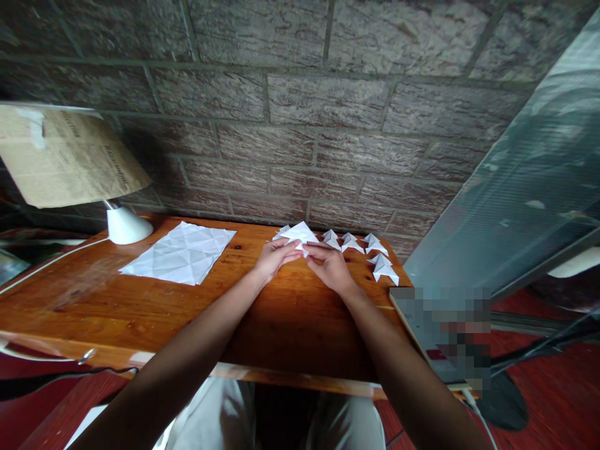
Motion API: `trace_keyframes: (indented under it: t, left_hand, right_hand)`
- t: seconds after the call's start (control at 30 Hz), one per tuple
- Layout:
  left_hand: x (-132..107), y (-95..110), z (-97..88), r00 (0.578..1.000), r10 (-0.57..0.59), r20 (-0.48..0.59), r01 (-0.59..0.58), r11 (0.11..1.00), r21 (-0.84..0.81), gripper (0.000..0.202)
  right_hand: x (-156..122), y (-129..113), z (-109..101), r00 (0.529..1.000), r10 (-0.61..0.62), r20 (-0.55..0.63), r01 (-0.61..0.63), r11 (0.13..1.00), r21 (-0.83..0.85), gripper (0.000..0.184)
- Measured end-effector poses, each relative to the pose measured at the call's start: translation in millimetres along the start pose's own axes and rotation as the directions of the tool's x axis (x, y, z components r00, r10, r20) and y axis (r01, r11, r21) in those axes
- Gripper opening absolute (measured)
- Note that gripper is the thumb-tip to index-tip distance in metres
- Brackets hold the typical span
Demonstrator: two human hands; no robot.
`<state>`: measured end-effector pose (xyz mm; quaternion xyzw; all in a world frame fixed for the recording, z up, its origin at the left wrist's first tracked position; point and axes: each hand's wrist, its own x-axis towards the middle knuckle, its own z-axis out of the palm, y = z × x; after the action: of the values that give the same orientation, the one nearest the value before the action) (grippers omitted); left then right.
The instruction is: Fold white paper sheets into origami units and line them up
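Both hands meet at the far side of a wooden table (140, 312). My left hand (274, 257) and my right hand (330, 264) pinch a white paper piece (297, 234) that is partly folded into a pointed shape; the fingers of both are closed on its near edge. Several small folded white paper shapes (370, 249) lie in a row just right of my right hand. A creased, unfolded white sheet (180, 253) lies flat to the left of my left hand.
A white lamp base (124, 225) stands at the table's back left under a cardboard piece (65, 156), with a white cable running left. A brick wall (304, 125) backs the table. A flat board (412, 312) rests at the right edge beside a glass panel (529, 187).
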<state>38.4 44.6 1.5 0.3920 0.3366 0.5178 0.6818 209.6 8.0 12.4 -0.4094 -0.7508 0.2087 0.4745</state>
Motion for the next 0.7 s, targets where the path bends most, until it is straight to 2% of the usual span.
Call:
trace_keyframes:
  t: [0.1,0.17,0.27,0.33,0.4,0.47,0.6,0.7]
  left_hand:
    - [-1,1,0.1,1.0,0.025,-0.008,-0.025,1.0,0.012,0.036]
    - [-1,0,-0.1,0.999,0.024,-0.026,-0.024,1.0,0.006,0.038]
    - [2,-3,-0.3,0.998,0.057,-0.02,-0.057,0.998,0.003,0.037]
    - [4,-6,-0.4,0.996,0.092,0.009,-0.092,0.995,0.026,0.035]
    - [5,-7,-0.6,0.991,0.13,0.035,-0.132,0.989,0.071,0.033]
    - [6,-8,-0.8,0.984,0.172,0.055,-0.177,0.977,0.119,0.032]
    - [7,-10,-1.6,0.972,0.223,0.068,-0.231,0.958,0.169,0.028]
    - [8,-12,-2.2,0.976,0.212,0.058,-0.218,0.961,0.167,0.027]
  right_hand:
    - [-1,-3,1,0.999,0.023,0.039,-0.027,0.996,0.09,0.026]
    - [-1,-3,5,0.99,0.135,0.033,-0.139,0.962,0.237,0.021]
    - [-2,-1,11,0.933,0.358,0.019,-0.317,0.799,0.511,0.023]
    - [-2,0,13,0.889,0.456,0.035,-0.38,0.693,0.612,0.03]
    - [-1,0,14,0.86,0.506,0.057,-0.419,0.639,0.645,0.035]
    - [0,-1,13,0.849,0.523,0.08,-0.445,0.623,0.644,0.038]
    - [0,-1,13,0.841,0.521,0.146,-0.5,0.645,0.577,0.04]
    - [-1,0,13,0.849,0.51,0.134,-0.5,0.696,0.515,0.041]
